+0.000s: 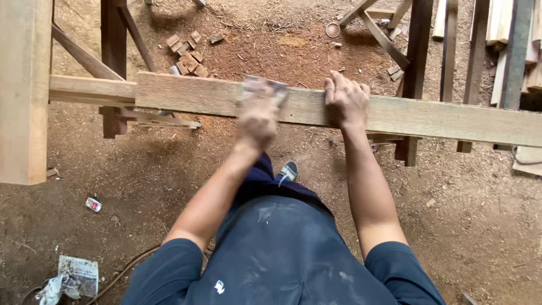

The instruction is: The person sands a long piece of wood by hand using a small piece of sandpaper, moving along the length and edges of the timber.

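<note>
Covering most of the view, the dirt floor (pixel 463 226) is brown, dusted with sawdust and strewn with scraps. A thick pale timber post (pixel 22 90) fills the left edge, standing upright in front of the other woodwork. Across the middle runs the long wooden plank (pixel 451 116), laid horizontally from near the post to the right border, its top face grey and rough; it rests on dark wooden supports (pixel 415 68) visible behind and below it. A stack of pale boards (pixel 502 34) leans at the upper right.

Left hand (pixel 257 121): blurred by motion, palm down on the plank, fingers closed over a grey sanding sheet (pixel 268 87) that lies flat on the top face near the middle of the plank.

Right hand (pixel 345 101): open and flat, fingers spread over the far edge of the plank, pressing on the wood just beside the sanding sheet; it grips nothing else.

Below the plank, between the forearms, a dark shoe (pixel 289 170) with a pale sole stands on the floor. A cluster of small wood offcuts (pixel 189 53) lies beyond the plank at upper left. Crumpled paper (pixel 76 277) sits at the lower left, and a small red-and-white packet (pixel 94 204) lies above it
</note>
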